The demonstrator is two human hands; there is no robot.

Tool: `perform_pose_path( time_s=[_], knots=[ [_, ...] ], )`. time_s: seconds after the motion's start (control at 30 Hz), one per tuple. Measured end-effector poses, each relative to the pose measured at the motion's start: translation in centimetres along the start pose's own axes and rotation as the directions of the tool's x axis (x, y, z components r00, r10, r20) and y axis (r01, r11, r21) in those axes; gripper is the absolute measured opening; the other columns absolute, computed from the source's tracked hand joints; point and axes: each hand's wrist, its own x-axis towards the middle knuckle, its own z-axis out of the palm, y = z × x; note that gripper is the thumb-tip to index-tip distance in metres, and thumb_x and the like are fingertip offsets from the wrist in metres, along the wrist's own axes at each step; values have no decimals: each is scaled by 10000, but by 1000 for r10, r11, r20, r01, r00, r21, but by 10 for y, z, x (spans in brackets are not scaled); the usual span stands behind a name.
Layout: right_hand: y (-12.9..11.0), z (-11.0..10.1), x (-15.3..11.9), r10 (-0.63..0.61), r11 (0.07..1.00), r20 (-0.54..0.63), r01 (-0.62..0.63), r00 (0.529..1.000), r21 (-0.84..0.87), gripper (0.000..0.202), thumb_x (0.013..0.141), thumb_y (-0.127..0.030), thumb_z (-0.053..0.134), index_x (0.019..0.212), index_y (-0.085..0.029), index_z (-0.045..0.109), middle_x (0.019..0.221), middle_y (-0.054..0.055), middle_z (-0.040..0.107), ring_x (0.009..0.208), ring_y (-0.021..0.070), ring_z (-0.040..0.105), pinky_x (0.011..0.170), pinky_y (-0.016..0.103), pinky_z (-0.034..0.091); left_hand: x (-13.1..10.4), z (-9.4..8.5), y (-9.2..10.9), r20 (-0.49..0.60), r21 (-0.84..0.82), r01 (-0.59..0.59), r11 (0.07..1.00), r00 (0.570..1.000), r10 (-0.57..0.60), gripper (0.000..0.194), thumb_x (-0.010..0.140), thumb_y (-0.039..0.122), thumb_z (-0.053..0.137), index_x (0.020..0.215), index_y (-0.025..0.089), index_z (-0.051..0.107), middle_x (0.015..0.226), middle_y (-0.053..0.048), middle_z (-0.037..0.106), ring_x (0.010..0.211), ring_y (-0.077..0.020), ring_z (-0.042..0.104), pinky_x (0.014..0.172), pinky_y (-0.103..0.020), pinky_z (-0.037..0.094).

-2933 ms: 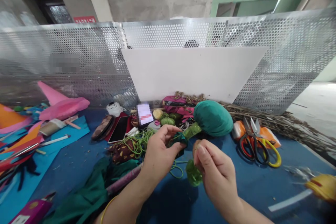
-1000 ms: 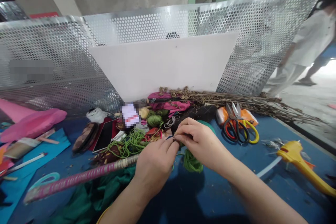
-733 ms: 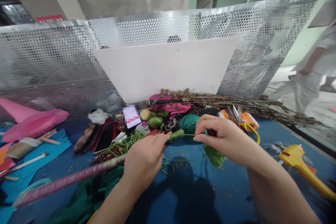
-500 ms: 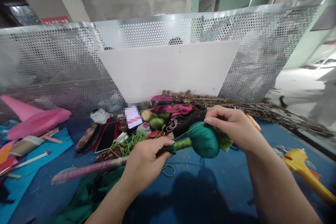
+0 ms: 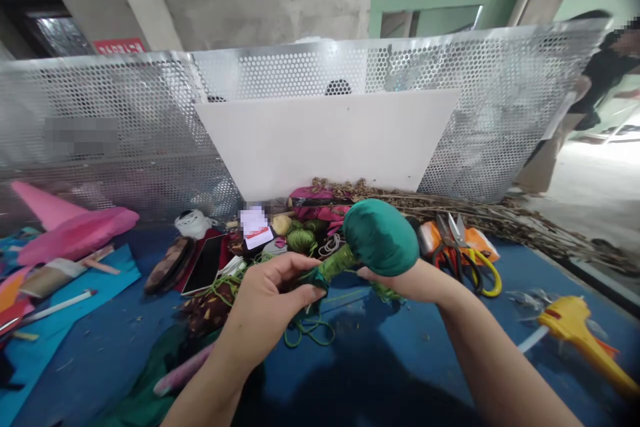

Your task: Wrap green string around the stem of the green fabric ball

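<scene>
A stick-like piece ends in a round head covered in teal cloth (image 5: 381,237), with green yarn wrapped round its stem (image 5: 338,263). My left hand (image 5: 273,307) pinches the stem's lower end, where dark green cloth is bunched. Behind and below the teal head is my right hand (image 5: 405,279); the head and stem hide most of its fingers, so what it holds is not visible. A thin green strand runs between the hands, and loose loops of green yarn (image 5: 309,332) hang over the blue table under the stem.
Scissors (image 5: 455,247) and a yellow glue gun (image 5: 575,327) lie right. Yarn balls (image 5: 301,240), a phone (image 5: 204,265) and dried stems (image 5: 530,220) line the back. A pink paper hat (image 5: 75,227) sits left. A white board (image 5: 330,140) leans on mesh; a person (image 5: 600,73) stands beyond.
The teal head has tilted up and towards the camera. My right hand has moved from above it to behind and below it. Scissors and a person have come into view at the right.
</scene>
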Motion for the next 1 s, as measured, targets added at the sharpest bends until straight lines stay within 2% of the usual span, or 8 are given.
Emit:
perform_pose_path(
  time_s=[0.13, 0.27, 0.47, 0.6, 0.67, 0.73, 0.83, 1.0],
  knots=[
    [-10, 36, 5, 45, 953, 136, -83, 990, 290, 305, 901, -374, 597, 1160, -224, 651, 1112, 65, 701, 1099, 213, 629, 962, 366, 504, 0, -2, -2, -2, -22, -11, 1000, 1000, 11, 231, 643, 201, 770, 871, 178, 741, 828, -17, 762, 784, -185, 699, 691, -244, 559],
    [-23, 58, 4, 182, 945, 93, -200, 979, 260, 164, 897, -315, 604, 818, -178, 647, 724, 2, 632, 654, 136, 622, 621, 245, 514, 4, -8, -2, -93, 2, -32, 999, 995, 32, 278, 631, 216, 792, 899, 172, 733, 831, -22, 759, 793, -187, 692, 710, -250, 547],
    [-49, 56, -6, -132, 991, -197, 129, 971, -29, 217, 946, -223, 522, 782, -194, 660, 915, 67, 602, 897, 182, 590, 792, 295, 479, 9, -9, -4, -155, -68, -38, 997, 988, 27, 278, 605, 210, 789, 869, 160, 717, 826, -27, 756, 823, -195, 686, 749, -270, 537],
    [-45, 70, -8, -127, 904, -273, 225, 953, 363, 272, 968, -315, 499, 779, -209, 663, 970, 91, 650, 1030, 232, 592, 881, 360, 476, 10, -2, -9, -106, -126, -10, 992, 994, -4, 260, 601, 190, 768, 852, 153, 712, 807, -26, 743, 794, -186, 682, 723, -264, 537],
    [-39, 79, -8, 11, 747, -281, 179, 960, 640, 352, 975, -392, 470, 713, -209, 617, 786, 57, 617, 807, 194, 602, 648, 288, 501, 9, 2, -11, -85, -126, -4, 992, 996, -7, 261, 608, 178, 756, 864, 152, 710, 817, -25, 739, 805, -178, 678, 728, -254, 531],
    [-35, 86, -8, 140, 640, -280, 129, 950, 758, 403, 965, -422, 483, 638, -198, 558, 616, 3, 488, 564, 134, 470, 434, 213, 347, 9, 6, -12, -69, -122, -2, 992, 998, -6, 283, 609, 161, 749, 888, 154, 701, 841, -22, 737, 824, -171, 673, 735, -243, 525],
    [-34, 89, -12, 223, 755, -329, 52, 918, 654, 426, 948, -376, 539, 571, -178, 512, 541, -39, 371, 485, 95, 302, 426, 226, 211, 8, 11, -11, -61, -111, 0, 994, 998, -7, 325, 615, 142, 726, 934, 161, 669, 809, -9, 726, 792, -163, 670, 697, -234, 519],
    [-43, 91, -19, 119, 957, -439, 15, 891, 290, 412, 974, -299, 495, 580, -178, 486, 566, -29, 444, 528, 96, 373, 494, 243, 269, 8, 16, -13, -103, -45, -63, 997, 993, 58, 238, 627, 163, 701, 859, 164, 649, 809, -14, 719, 787, -167, 663, 699, -244, 519]
  ],
)
